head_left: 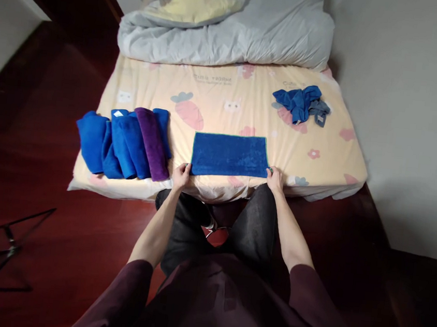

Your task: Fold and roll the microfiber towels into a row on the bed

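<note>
- While my left hand (181, 175) and right hand (274, 180) pinch its near corners, fingers closed, the blue towel (229, 156) lies flat on the carrot-print sheet (152, 86), a rectangle with green trim.
- Folded blue towels (127, 143) and a purple towel (152, 143) overlap at left; crumpled blue cloth (298, 103) lies at right, a grey quilt (223, 47) beyond.
- The sheet's lettering shows "Cute"; a white tag (118, 113) is too small to read.

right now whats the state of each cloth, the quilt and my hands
green-edged blue cloth: laid flat
left hand: pinching its near left corner
right hand: pinching its near right corner
blue cloths at left: folded or rolled
purple cloth: likewise, among them
blue cloth at right: crumpled
grey cloth: crumpled
pale quilt: bunched up
</note>
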`<act>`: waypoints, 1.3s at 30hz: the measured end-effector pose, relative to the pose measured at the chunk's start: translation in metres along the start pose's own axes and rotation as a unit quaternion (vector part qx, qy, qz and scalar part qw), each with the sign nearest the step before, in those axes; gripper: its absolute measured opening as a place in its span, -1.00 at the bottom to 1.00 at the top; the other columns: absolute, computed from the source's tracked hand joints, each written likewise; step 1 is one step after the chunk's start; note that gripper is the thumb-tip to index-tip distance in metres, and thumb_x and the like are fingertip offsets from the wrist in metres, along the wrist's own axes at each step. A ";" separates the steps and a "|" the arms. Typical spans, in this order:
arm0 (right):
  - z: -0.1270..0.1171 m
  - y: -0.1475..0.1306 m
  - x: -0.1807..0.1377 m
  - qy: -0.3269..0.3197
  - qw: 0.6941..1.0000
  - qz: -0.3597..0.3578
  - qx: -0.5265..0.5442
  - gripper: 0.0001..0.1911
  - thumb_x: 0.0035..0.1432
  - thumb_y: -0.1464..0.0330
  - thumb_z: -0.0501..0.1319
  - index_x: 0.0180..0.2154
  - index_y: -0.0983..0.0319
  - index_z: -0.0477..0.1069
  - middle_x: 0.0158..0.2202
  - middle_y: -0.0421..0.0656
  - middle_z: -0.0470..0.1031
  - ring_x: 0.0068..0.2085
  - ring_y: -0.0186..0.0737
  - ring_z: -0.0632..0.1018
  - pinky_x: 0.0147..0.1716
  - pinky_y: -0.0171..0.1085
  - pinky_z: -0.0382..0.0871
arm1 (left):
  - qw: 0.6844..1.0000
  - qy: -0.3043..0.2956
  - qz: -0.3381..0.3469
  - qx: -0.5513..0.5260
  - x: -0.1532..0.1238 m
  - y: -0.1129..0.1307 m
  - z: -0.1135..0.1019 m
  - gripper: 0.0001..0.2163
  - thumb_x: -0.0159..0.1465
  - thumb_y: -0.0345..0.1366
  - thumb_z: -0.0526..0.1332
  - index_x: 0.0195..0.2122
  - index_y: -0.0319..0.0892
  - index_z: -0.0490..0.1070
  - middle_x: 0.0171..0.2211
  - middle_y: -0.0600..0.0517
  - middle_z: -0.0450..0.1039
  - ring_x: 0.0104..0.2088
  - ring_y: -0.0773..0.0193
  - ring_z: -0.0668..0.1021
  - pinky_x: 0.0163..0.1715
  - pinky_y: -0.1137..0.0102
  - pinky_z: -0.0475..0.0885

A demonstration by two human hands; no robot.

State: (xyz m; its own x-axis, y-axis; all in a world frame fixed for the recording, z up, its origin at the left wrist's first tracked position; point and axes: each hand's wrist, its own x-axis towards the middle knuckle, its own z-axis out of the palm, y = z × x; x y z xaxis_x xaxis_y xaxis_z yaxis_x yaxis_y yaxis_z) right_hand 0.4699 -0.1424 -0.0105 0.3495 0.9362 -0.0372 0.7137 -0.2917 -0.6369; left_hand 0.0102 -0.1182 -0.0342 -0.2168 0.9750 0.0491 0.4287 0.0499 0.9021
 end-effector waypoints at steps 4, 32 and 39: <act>0.002 -0.007 0.000 -0.008 0.999 0.018 -0.050 -0.71 0.50 0.30 0.20 0.09 0.22 0.63 0.00 0.15 0.68 0.04 0.17 0.67 0.16 -0.02 0.48 | 0.999 0.027 -0.002 0.021 -0.003 -0.001 0.001 -0.61 0.34 0.10 0.24 -0.33 -0.14 0.56 -0.48 0.02 0.46 -0.35 0.16 0.51 -0.30 0.36 0.38; 0.008 -0.003 0.003 0.068 0.990 -0.003 -0.122 -0.68 0.45 0.24 0.21 -0.13 0.25 0.70 -0.19 0.18 0.68 -0.12 0.14 0.67 0.03 -0.01 0.52 | 0.997 0.065 -0.030 0.027 0.001 -0.007 0.004 -0.63 0.29 0.07 0.33 -0.37 -0.17 0.59 -0.52 0.04 0.47 -0.44 0.24 0.49 -0.39 0.39 0.36; 0.004 -0.002 0.002 0.065 0.991 -0.039 -0.113 -0.71 0.43 0.25 0.18 -0.12 0.25 0.64 -0.10 0.15 0.68 -0.10 0.11 0.65 0.06 -0.01 0.53 | 0.995 0.085 -0.049 -0.016 -0.002 -0.012 0.010 -0.66 0.29 -0.01 0.40 -0.14 -0.19 0.62 -0.42 0.03 0.55 -0.36 0.23 0.58 -0.28 0.40 0.49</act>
State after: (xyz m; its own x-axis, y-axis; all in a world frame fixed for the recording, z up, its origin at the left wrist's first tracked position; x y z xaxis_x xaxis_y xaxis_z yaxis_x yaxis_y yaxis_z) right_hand 0.4669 -0.1389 -0.0124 0.3522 0.9288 0.1149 0.8545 -0.2691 -0.4442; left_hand 0.0142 -0.1184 -0.0490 -0.4027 0.9149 0.0286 0.3703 0.1342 0.9192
